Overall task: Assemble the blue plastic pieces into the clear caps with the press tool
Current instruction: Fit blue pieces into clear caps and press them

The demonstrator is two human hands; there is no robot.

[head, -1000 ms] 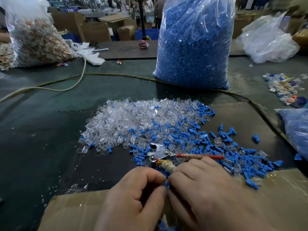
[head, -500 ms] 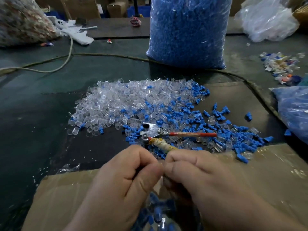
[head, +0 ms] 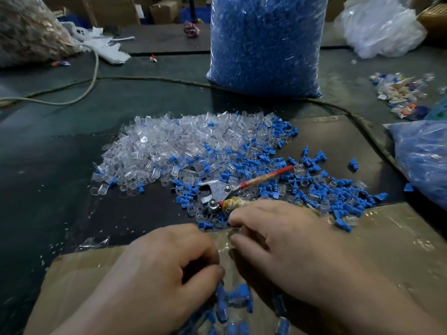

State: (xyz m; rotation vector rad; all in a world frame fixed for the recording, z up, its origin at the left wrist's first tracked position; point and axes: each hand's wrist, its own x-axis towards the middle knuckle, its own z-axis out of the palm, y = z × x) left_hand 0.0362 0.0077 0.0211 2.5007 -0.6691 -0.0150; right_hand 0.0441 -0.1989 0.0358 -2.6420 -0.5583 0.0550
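Blue plastic pieces (head: 312,189) lie scattered just ahead as a worker's two hands meet low over a taped cardboard sheet (head: 377,240). The left hand (head: 157,276) has its fingers (head: 203,247) curled in, thumb against forefinger; whether they grasp a piece cannot be told. The right hand (head: 280,240) reaches forward with forefinger and thumb close together, perhaps nipping a clear part, though that too is unclear. Directly under the left thumb sit finished units (head: 238,298), blue seated in clear. The press tool (head: 215,189) lies among the loose pieces just beyond, its wrapped handle running beneath the right hand and its red handle angled away. Behind it the mound of clear caps (head: 167,146) spreads over the dark counter (head: 48,184), and farther back stands a tall bag of blue pieces (head: 266,44). The step in hand looks like the changeover between units. Next, a fresh cap and blue piece need pairing, then seating in the tool for a squeeze.
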